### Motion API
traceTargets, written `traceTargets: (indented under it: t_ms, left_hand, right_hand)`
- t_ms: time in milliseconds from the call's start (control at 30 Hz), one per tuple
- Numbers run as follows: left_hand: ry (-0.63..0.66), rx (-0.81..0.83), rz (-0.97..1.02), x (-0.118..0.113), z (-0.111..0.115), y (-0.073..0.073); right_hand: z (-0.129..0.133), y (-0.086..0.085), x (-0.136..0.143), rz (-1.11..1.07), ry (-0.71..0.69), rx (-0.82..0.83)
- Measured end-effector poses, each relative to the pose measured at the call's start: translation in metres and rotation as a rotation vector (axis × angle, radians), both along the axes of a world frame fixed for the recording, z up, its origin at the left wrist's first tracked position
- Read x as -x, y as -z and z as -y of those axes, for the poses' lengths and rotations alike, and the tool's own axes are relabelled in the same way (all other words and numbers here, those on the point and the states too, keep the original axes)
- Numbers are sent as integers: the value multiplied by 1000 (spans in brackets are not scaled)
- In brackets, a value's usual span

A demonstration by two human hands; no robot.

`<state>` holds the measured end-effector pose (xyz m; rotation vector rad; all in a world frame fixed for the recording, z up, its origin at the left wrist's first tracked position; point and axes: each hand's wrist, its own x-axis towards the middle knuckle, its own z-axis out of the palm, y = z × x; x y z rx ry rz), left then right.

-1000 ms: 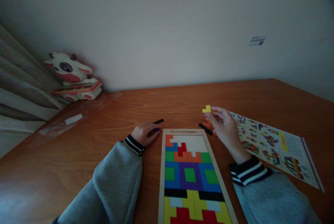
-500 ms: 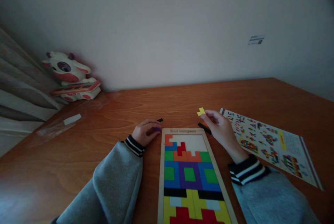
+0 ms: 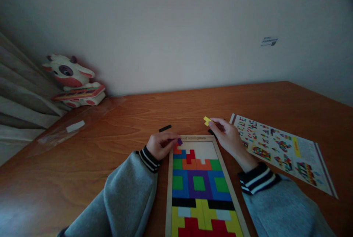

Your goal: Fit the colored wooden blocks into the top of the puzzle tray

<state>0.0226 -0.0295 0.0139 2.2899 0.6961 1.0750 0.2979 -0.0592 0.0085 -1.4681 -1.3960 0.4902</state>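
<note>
Head view gives me the puzzle board (image 3: 168, 193) below both hands. I see the left hand (image 3: 162, 145) with fingers pinching a purple piece (image 3: 180, 141) over the board's far left corner; whether it touches, I cannot tell. Just off the far right corner, the right hand's (image 3: 227, 135) fingers pinch a yellow piece (image 3: 206, 120). Right of the board lies a printed sheet (image 3: 286, 152).

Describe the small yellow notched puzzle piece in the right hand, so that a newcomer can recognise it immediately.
On the brown wooden table, find the long rectangular pale wooden puzzle tray. Near its far edge, the bare right hand pinches the small yellow notched puzzle piece. Unlike the tray's yellow pieces, it is held between fingers.
</note>
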Motion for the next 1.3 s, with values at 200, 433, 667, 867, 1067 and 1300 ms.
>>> traceTargets:
  t_ms: [200,433,667,867,1067,1300]
  left_hand:
    - [37,74,-30,-6,2,4]
    - [-1,219,92,-5,-1,10]
    - [-6,76,12,-4,-8,7]
    - [58,397,225,-21,-18,12]
    - [37,412,259,-25,-19,9]
    - [140,87,13,-24,-21,4]
  right_hand:
    - [0,0,2,16,-7,-24]
    - [1,-1,3,35,-29,-19]
    - [1,-1,4,124,-56,-47]
    - [1,0,5,144,-67,-52]
    - [1,1,4,163,-69,-49]
    - [2,0,5,159,-85,-33]
